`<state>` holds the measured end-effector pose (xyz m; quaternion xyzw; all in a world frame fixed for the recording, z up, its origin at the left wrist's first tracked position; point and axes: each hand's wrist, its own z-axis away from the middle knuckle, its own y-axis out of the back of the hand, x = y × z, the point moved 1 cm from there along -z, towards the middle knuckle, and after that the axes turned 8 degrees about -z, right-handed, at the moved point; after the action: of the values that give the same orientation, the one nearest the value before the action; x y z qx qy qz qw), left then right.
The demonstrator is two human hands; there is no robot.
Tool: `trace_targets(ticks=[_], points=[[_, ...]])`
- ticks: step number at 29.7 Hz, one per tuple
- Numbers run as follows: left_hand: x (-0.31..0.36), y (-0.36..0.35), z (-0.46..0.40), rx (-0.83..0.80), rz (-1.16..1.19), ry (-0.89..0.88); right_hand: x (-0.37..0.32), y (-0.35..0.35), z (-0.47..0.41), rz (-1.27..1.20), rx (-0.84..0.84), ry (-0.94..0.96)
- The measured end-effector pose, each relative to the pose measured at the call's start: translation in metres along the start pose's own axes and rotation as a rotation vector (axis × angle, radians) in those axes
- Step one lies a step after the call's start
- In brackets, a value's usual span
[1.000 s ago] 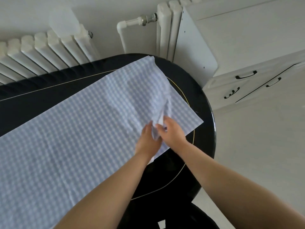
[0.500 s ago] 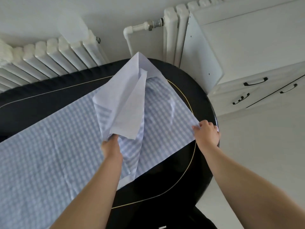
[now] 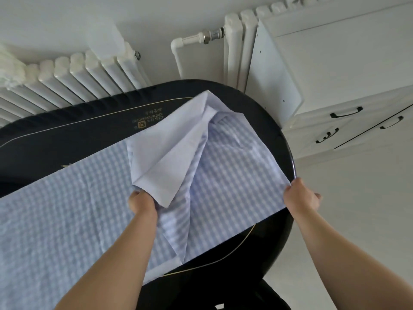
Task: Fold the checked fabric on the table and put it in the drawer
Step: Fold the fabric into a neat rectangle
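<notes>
The blue-and-white checked fabric (image 3: 73, 204) lies across the black oval table (image 3: 78, 121). Its far right end is lifted and turned over, showing the pale underside. My left hand (image 3: 141, 202) grips that raised flap near the middle of the cloth. At the table's right edge, my right hand (image 3: 300, 196) pinches the fabric's near right corner. The white drawer unit (image 3: 348, 121) stands right of the table, its drawers with black handles closed.
White radiators (image 3: 73, 77) line the wall behind the table, with a pipe and valve (image 3: 201, 38) between them. A tall white cabinet (image 3: 330, 63) sits above the drawers. Pale floor lies to the right of the table.
My hands, together at the cloth's near edge a second ago, have parted. The left lifted a flap over the cloth; the right moved to the right corner. Since half a second ago little has shifted.
</notes>
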<state>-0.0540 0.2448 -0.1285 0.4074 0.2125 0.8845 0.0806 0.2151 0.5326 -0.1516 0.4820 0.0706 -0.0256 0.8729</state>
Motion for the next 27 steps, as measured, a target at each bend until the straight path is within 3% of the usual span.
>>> trace_targets(ticks=[3, 5, 8, 10, 12, 14, 17, 19, 22, 25, 27], points=[[-0.002, 0.004, -0.010, -0.040, -0.123, 0.007, -0.013, 0.002, -0.001, 0.096, 0.132, 0.101], [-0.002, 0.004, -0.015, -0.071, -0.240, -0.006, -0.035, 0.008, 0.000, -0.014, 0.223, 0.341], [0.011, 0.003, -0.025, -0.088, -0.677, -0.263, -0.091, 0.017, -0.001, -0.287, 0.112, 0.681], [0.027, 0.000, -0.030, -0.114, -0.992, -0.474, -0.138, 0.022, -0.004, -0.430, -0.044, 0.695], [0.043, -0.006, -0.037, -0.156, -1.151, -0.531, -0.180, 0.023, -0.008, -0.530, -0.172, 0.653], [0.056, -0.014, -0.037, -0.160, -1.263, -0.597, -0.214, 0.025, -0.012, -0.508, -0.180, 0.703], [0.068, -0.030, -0.037, -0.114, -1.530, -0.908, -0.250, 0.029, -0.012, -0.448, -0.144, 0.777], [0.074, -0.040, -0.037, -0.197, -1.646, -0.959, -0.266, 0.028, -0.009, -0.422, -0.148, 0.796], [0.084, -0.060, -0.027, -0.402, -1.389, -0.825, -0.280, 0.028, 0.003, -0.237, 0.067, 0.913], [0.093, -0.083, -0.004, -0.471, -0.985, -0.899, -0.294, 0.024, 0.013, -0.106, 0.193, 1.017], [0.094, -0.095, 0.009, -0.468, -0.994, -0.977, -0.305, 0.023, 0.015, -0.038, 0.195, 1.042]])
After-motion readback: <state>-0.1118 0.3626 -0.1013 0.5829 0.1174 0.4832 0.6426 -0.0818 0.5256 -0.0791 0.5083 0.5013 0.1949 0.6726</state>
